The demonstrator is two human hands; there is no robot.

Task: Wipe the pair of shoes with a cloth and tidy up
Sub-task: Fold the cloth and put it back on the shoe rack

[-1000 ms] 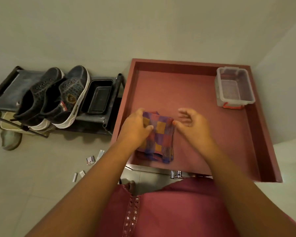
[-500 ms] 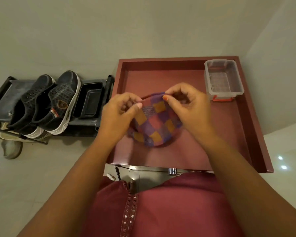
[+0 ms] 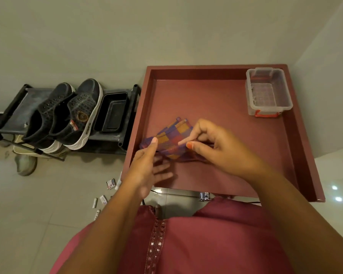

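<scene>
At frame centre, over the red tray [image 3: 216,91], our right hand [image 3: 218,147] is pinching the folded checked cloth [image 3: 172,137]; our left hand [image 3: 147,167], fingers straight, is touching its left edge.

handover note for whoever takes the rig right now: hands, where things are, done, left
Left hand: thumb on the cloth's left edge, fingers spread under it.
Right hand: pinches the cloth, which is folded, over the red tray.
Shoes: both on the black rack, left of the tray.
Clear box: in the tray's far right corner.
Done: cannot tell whether the shoes are wiped; they sit together on the rack.
Left: put the cloth away, possibly in the box.
</scene>
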